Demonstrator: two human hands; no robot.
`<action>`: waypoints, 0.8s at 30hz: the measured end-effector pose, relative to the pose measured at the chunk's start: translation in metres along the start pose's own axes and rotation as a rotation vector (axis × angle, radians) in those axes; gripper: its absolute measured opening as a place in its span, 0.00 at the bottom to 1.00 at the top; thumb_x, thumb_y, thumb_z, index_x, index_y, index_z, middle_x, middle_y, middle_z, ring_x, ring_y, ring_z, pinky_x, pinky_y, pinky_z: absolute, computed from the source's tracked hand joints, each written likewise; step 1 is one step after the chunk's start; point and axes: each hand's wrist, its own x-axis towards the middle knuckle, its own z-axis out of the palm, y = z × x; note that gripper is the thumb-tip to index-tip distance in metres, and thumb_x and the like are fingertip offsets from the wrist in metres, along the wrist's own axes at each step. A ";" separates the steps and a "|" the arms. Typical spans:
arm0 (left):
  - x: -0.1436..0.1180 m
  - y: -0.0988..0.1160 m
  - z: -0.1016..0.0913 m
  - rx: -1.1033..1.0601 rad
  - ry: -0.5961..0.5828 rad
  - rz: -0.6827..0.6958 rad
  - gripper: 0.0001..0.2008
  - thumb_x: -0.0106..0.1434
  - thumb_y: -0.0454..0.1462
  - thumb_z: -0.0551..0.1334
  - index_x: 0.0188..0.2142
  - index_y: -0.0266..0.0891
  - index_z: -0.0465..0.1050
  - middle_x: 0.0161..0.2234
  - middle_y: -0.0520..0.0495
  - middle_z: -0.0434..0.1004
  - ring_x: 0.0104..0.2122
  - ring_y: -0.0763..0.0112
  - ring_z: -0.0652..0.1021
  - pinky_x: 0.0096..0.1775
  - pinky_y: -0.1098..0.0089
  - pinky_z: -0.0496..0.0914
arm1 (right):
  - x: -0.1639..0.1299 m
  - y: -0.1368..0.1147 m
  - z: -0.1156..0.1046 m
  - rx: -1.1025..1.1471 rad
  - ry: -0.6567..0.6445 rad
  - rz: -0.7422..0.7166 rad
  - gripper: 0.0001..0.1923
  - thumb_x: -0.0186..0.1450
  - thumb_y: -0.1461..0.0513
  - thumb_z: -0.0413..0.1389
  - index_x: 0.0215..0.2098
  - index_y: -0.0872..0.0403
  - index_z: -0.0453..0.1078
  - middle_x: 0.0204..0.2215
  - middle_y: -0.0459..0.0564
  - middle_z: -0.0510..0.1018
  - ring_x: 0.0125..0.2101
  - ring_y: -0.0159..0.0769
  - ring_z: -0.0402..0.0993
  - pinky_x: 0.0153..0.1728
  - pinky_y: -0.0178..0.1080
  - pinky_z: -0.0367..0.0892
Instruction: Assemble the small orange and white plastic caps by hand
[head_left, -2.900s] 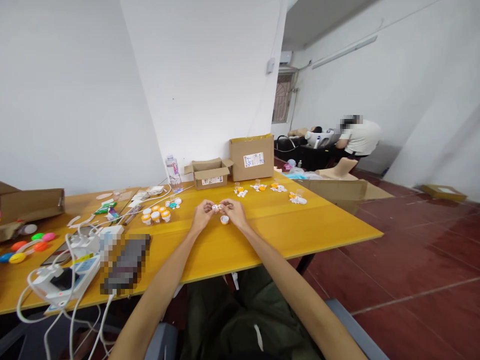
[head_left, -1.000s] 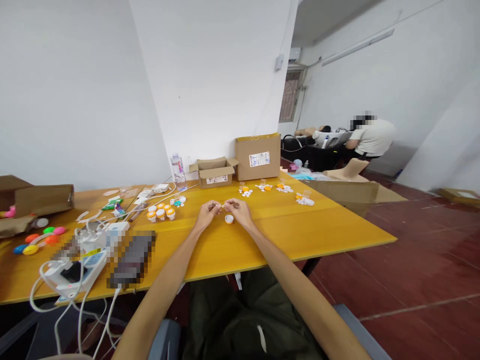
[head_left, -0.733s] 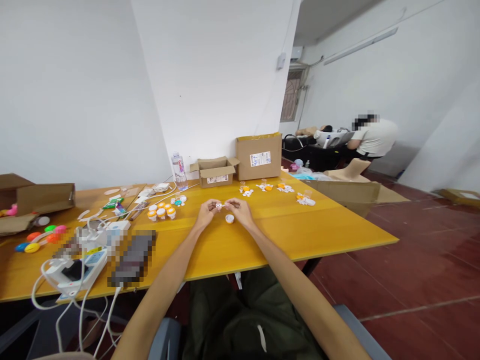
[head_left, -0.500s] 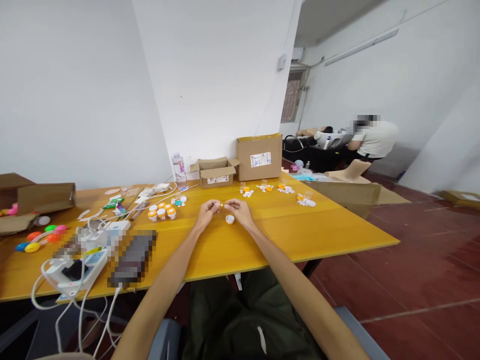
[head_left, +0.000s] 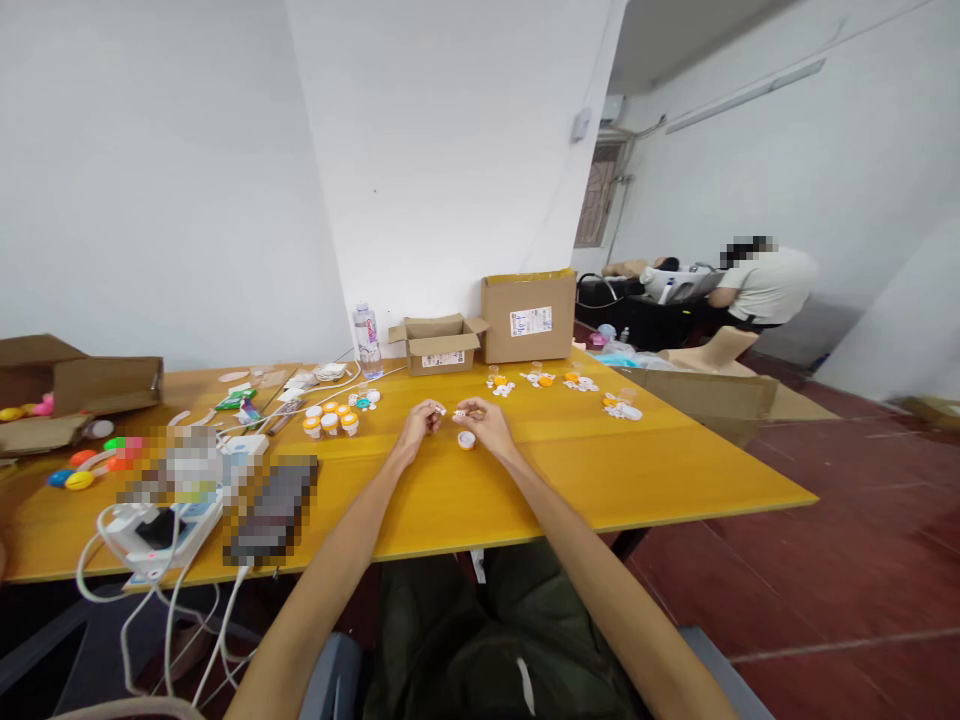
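Over the wooden table, my left hand (head_left: 421, 428) is closed in a pinch on a small white plastic piece (head_left: 441, 411). Facing it across a narrow gap, my right hand (head_left: 487, 424) pinches another small white piece (head_left: 459, 413) with dark spots; both are too small to make out further. Just below the right fingers stands a small white cup with an orange base (head_left: 466, 441), its open top facing up. Left of my hands, several small jars with orange and white lids (head_left: 331, 420) stand grouped, beside a teal piece (head_left: 364, 403) and white ones.
Small clusters of orange, white and clear parts (head_left: 539, 379) lie along the table's far right side. Behind are an open carton (head_left: 441, 355), a taller box (head_left: 529, 330) and a bottle (head_left: 367, 342). Power strips (head_left: 169, 535), cables and a phone (head_left: 274, 510) occupy the left. A person (head_left: 772, 285) sits far right.
My fingers have drawn slightly apart, and a white piece now shows separately in each hand. The whole view has shifted a little, moving the scene rightward.
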 end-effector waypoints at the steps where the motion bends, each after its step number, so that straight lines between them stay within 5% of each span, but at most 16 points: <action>1: 0.000 0.001 0.000 -0.028 0.007 -0.018 0.08 0.54 0.37 0.62 0.21 0.38 0.67 0.17 0.57 0.58 0.16 0.78 0.64 0.20 0.75 0.58 | 0.000 0.000 0.000 0.003 0.000 0.004 0.13 0.45 0.58 0.64 0.28 0.54 0.74 0.26 0.46 0.78 0.29 0.37 0.76 0.33 0.38 0.71; 24: -0.013 0.017 0.006 -0.133 -0.025 -0.107 0.28 0.55 0.58 0.62 0.19 0.40 0.54 0.14 0.61 0.48 0.12 0.83 0.53 0.16 0.77 0.48 | -0.001 -0.001 0.002 0.001 -0.024 -0.020 0.10 0.45 0.59 0.64 0.27 0.53 0.74 0.27 0.46 0.77 0.30 0.36 0.75 0.36 0.39 0.71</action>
